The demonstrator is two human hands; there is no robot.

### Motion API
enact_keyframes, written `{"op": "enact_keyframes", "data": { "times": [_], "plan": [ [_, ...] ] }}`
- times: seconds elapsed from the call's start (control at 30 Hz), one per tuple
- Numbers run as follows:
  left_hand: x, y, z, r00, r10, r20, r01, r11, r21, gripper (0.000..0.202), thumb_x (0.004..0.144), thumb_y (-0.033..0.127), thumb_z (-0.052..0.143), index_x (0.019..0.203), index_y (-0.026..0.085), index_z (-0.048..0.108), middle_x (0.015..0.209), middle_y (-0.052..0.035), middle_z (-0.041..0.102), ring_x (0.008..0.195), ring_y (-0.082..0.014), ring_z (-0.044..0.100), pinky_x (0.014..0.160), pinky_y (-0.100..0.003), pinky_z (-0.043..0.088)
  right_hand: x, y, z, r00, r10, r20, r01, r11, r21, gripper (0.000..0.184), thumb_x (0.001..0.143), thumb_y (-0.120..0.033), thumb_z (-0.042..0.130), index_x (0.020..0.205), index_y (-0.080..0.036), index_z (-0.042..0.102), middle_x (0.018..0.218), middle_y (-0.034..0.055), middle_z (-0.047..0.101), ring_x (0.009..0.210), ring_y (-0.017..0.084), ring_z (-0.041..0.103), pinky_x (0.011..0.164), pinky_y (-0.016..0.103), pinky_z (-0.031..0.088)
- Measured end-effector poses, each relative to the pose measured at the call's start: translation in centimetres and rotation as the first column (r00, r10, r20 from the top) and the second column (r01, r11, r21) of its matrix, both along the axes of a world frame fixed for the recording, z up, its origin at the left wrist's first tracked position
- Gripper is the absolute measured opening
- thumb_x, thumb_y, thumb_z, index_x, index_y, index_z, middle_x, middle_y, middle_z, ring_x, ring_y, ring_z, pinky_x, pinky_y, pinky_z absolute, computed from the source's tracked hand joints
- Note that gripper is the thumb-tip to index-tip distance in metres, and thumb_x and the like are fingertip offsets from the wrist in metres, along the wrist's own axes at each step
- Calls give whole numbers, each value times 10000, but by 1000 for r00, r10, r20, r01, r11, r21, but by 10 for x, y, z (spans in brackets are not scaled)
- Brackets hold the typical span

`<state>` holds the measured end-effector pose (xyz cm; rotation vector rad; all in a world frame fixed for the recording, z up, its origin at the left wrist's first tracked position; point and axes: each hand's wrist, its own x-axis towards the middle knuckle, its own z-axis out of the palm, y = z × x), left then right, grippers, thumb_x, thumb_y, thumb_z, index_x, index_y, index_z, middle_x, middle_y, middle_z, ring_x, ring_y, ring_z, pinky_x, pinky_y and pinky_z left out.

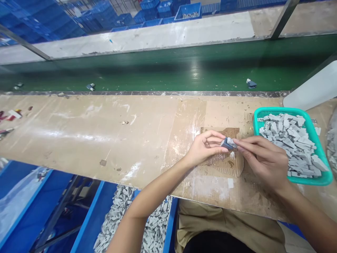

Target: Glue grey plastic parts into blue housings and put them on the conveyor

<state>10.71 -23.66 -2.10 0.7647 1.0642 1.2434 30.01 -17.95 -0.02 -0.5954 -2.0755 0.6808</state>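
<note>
Part (228, 143) pinched between our left hand (204, 149) and right hand (263, 160), hands together just above a cardboard pad (231, 168), apparently laid to protect the bench (105, 140), with a teal tray (265, 112) of grey pieces (289, 140) beside the right hand, seemingly for easy reach.

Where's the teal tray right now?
In the head view, the teal tray sits on the worktop at right, beside the right hand, and holds grey pieces.

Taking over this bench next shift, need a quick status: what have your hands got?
Left hand and right hand pinching small blue and grey plastic part. Cardboard pad beneath. Teal tray of grey pieces beside right hand.
</note>
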Motion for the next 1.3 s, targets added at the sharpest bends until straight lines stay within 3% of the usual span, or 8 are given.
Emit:
{"op": "enact_keyframes", "data": {
  "times": [0.33, 0.5, 0.8, 1.1, 1.3],
  "plan": [
    [3, -3, -1, 998, 56, -7, -56, 998, -29, 388, 586, 257, 907, 884, 150, 683, 923, -60, 790, 908, -188, 755, 947, -383, 584, 3, 6, 0, 998, 58, 39, -57, 998, -30, 486, 879, -12, 632, 1249, -315, 717, 904, 23, 705, 766, 122, 657, 627, 237, 527],
    [6, -4, -3, 997, 79, 26, -78, 996, -39, 371, 578, 264, 916, 855, 156, 694, 885, -51, 791, 853, -170, 754, 912, -363, 594, 2, 7, 1, 996, 79, 31, -77, 995, -55, 412, 888, -55, 634, 1198, -300, 748, 883, 34, 711, 740, 132, 664, 602, 245, 526],
    [5, -5, -1, 996, 77, -48, -81, 994, -70, 369, 569, 283, 921, 832, 146, 701, 892, -82, 795, 838, -193, 761, 887, -382, 609, 2, 11, 2, 993, 118, 29, -114, 988, -107, 337, 914, -105, 619, 1157, -285, 766, 838, 34, 714, 710, 131, 655, 579, 237, 531],
    [13, -15, -2, 976, 192, -106, -183, 979, 87, 353, 631, 311, 902, 882, 149, 714, 1012, -98, 795, 919, -221, 774, 921, -415, 636, 2, 9, 7, 986, 163, -38, -166, 983, -85, 393, 887, -29, 613, 1153, -273, 767, 856, 45, 679, 699, 121, 645, 561, 230, 502],
    [13, -11, -3, 985, 160, -63, -161, 987, 0, 418, 562, 312, 938, 860, 136, 704, 906, -88, 802, 860, -231, 779, 858, -409, 650, 6, 11, 6, 985, 170, -9, -170, 977, -128, 333, 910, -83, 604, 1121, -276, 775, 839, 44, 673, 689, 120, 640, 559, 232, 514]
  ]
}}
